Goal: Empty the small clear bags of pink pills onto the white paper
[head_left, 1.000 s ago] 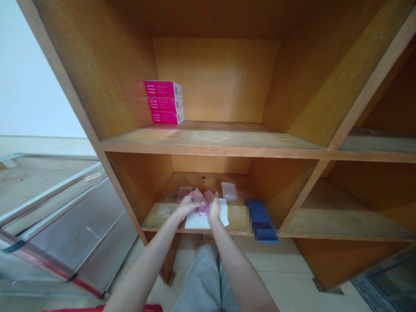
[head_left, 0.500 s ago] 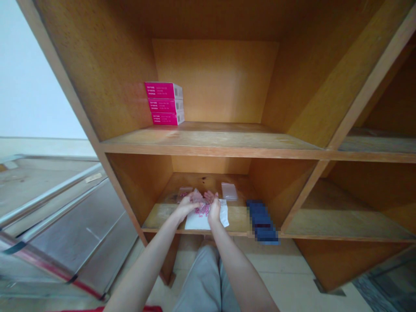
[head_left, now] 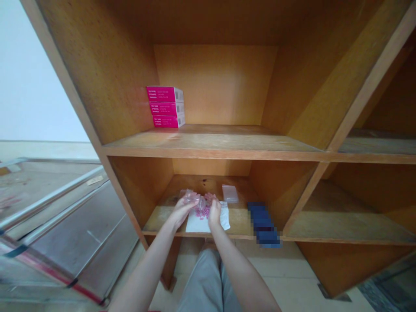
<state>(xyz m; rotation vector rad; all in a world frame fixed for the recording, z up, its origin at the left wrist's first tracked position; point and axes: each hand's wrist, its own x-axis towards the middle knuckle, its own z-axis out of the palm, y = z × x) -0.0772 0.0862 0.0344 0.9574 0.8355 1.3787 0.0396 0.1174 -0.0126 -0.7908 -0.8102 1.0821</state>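
Note:
On the lower shelf, my left hand is closed around a small clear plastic bag, whose open-looking end faces right. Close beside it, my right hand is cupped with its fingers curled; what lies in them is too small to make out. Between and below both hands, many small pink tablets lie scattered on a white sheet of paper. Another clear bag rests flat behind the right hand. Part of the shelf behind the left hand is hidden by it and its bag.
Three pink boxes are stacked on the upper shelf at left. A dark blue pixelated item lies at the lower shelf's right, over its front edge. A metal-framed glass case stands left of the wooden shelving.
My left hand has shifted slightly left, and its bag now shows a rounder end toward my right hand. My right hand stays nearly in place. The view has tilted up slightly.

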